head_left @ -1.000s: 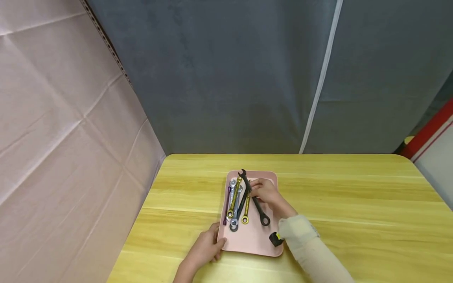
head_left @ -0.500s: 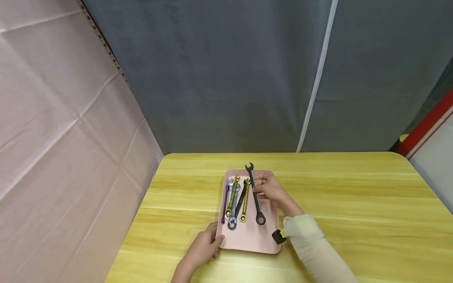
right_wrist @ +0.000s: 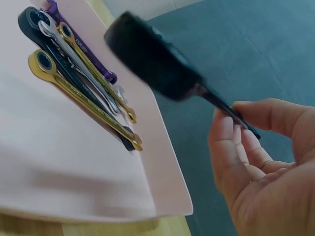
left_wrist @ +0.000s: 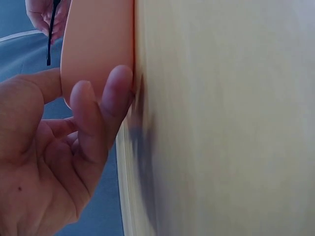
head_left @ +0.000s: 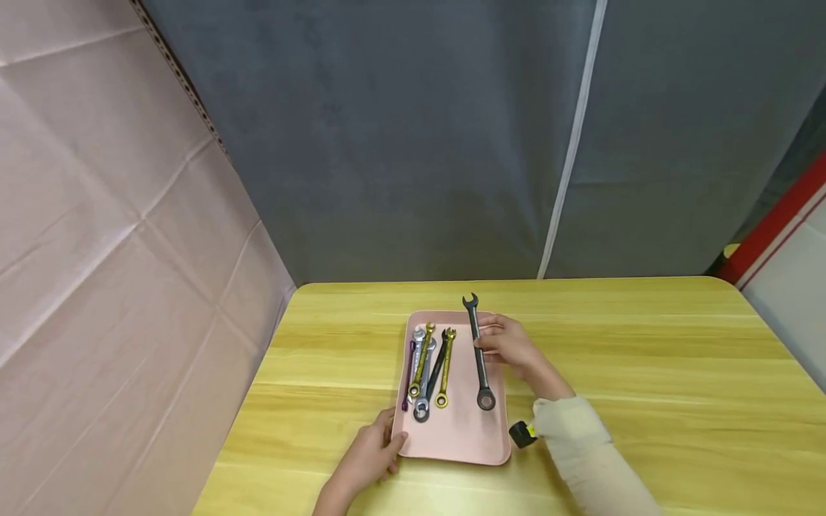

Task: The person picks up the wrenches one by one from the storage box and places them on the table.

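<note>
My right hand (head_left: 510, 345) pinches a black combination wrench (head_left: 480, 351) by its shaft, between thumb and fingertips. The wrench is raised over the right side of the pink tray (head_left: 467, 437), open end pointing away; its ring end looms large in the right wrist view. At the tray's near left corner my left hand (head_left: 369, 453) grips the wall, thumb over the rim and fingers against the outside. Inside the tray lie a purple wrench (right_wrist: 81, 42), silver wrenches (head_left: 424, 380), a gold wrench (head_left: 422, 362), another black wrench (head_left: 437, 373) and a second gold wrench (head_left: 446, 369), bunched at the left.
The tray rests on a wood-grain table (head_left: 645, 373). A dark grey curtain (head_left: 413, 143) hangs behind the table's far edge, and a pale pink cloth (head_left: 129, 287) hangs on the left. A small black and yellow object (head_left: 523, 433) sits at the right sleeve (head_left: 574, 430).
My right hand has carried the black wrench rightward, away from the gold wrench, and turned it closer to lengthwise with the tray. My left hand keeps its hold on the tray.
</note>
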The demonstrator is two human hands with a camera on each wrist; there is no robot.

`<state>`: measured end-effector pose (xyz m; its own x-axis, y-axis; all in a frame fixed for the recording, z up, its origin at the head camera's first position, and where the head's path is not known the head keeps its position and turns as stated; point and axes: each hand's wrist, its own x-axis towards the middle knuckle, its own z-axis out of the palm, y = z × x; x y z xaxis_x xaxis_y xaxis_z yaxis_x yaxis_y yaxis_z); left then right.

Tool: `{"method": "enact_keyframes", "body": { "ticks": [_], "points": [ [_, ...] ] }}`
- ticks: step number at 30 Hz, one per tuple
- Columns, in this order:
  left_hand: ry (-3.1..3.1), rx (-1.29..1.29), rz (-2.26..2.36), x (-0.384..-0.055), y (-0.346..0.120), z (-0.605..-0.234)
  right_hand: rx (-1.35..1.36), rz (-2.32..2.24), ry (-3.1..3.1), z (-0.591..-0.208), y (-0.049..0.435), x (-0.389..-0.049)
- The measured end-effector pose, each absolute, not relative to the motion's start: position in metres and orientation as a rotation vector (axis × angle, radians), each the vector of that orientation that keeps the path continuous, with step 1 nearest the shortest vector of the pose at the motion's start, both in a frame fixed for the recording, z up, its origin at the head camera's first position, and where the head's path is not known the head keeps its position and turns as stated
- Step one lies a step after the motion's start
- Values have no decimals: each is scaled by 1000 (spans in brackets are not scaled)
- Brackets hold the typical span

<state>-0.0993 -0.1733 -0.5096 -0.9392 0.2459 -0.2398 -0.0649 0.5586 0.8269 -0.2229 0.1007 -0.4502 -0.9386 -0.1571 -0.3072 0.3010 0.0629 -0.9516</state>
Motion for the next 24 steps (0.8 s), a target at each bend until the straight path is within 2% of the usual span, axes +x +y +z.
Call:
{"method": "enact_keyframes", "body": {
  "ticks": [10, 24],
  "points": [
    [2456, 130, 1333, -100, -174, -512, 114, -2017, 1936, -449, 124, -216],
    [2421, 173, 1357, -101, -177, -510, 206, -1987, 1962, -469, 157, -206]
  ]
}}
